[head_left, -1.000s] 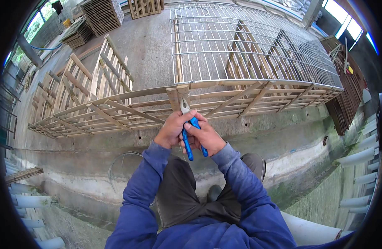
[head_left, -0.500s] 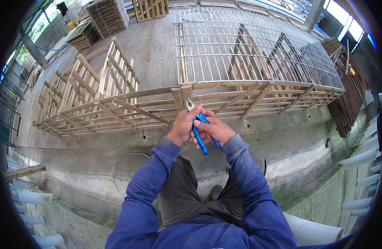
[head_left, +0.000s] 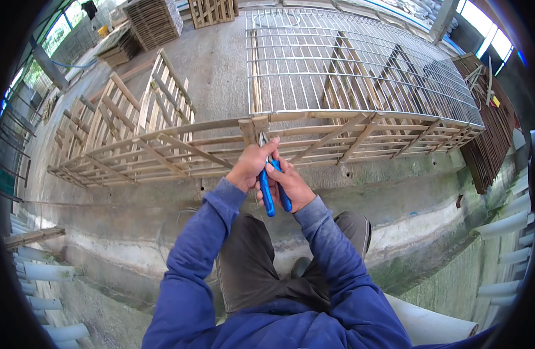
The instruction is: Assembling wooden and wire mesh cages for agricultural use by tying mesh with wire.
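Left hand [head_left: 247, 167] is curled around the blue-handled pliers [head_left: 267, 196] close to their metal head, while the right hand [head_left: 292, 186] grips the handles lower down, its thumb laid over them. Both handle ends poke out below the fingers, slightly spread. The pliers sit in front of the person, beyond the knees, nose pointing away toward a pair of short wooden posts [head_left: 247, 132]; whether the tip touches them cannot be told. These posts stand partway along a low slatted wooden panel [head_left: 360, 138]. Right of them, the near edge of a metal wire mesh [head_left: 375, 52] runs along the panel's top rail, with slatted A-frames [head_left: 360, 70] beneath it. More slatted frames [head_left: 125, 92] stand to the left, on the concrete floor [head_left: 218, 70].
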`<state>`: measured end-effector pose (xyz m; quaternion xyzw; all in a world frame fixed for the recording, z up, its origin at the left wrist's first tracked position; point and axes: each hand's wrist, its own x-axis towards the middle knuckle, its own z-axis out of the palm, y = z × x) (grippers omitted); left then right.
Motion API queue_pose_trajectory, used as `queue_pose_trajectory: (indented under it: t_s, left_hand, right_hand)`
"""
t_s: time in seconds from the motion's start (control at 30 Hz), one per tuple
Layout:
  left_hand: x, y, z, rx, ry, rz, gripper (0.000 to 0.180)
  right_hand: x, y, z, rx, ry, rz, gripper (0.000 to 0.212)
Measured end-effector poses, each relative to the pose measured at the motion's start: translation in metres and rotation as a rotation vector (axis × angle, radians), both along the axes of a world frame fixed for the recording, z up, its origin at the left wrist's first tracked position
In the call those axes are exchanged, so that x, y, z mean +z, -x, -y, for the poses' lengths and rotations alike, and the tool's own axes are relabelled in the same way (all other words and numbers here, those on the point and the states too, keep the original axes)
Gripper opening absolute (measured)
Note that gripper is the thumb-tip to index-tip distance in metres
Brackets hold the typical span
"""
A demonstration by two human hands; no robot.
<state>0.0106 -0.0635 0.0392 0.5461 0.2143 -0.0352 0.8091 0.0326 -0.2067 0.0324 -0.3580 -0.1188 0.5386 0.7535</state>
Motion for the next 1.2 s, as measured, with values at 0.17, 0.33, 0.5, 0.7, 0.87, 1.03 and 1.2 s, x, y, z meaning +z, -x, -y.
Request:
queue_pose_trajectory:
  t_s: [0.17,0.33,0.5,0.7,0.87,1.03,1.2]
  left_hand:
    - [0.001,-0.007,0.012,0.077,0.063,0.017,0.039]
    - [0.007,-0.011,0.032,0.277,0.006,0.008,0.035]
    - [0.012,0.0,0.028,0.252,-0.067,-0.018,0.037]
    - [-0.001,0.009,0.002,-0.045,0.156,0.091,0.039]
    - [0.0,0.003,-0.001,-0.11,0.356,0.194,0.031]
    - [-0.006,0.0,-0.005,-0.094,0.279,0.143,0.03]
    - [-0.007,-0.003,-0.003,-0.051,0.327,0.195,0.032]
  right_hand:
    - [0.015,0.026,0.023,-0.101,0.542,0.958,0.057]
    - [0.01,0.044,0.004,-0.467,0.965,1.34,0.045]
    - [0.008,0.026,0.015,-0.132,0.494,0.442,0.018]
    - [0.009,0.026,0.025,0.048,-0.057,-0.304,0.023]
    - [-0.016,0.031,0.016,0.242,-0.459,-0.697,0.034]
    - [-0.026,0.031,0.013,0.226,-0.46,-0.597,0.037]
    - [-0.011,0.022,0.02,0.168,-0.199,-0.34,0.037]
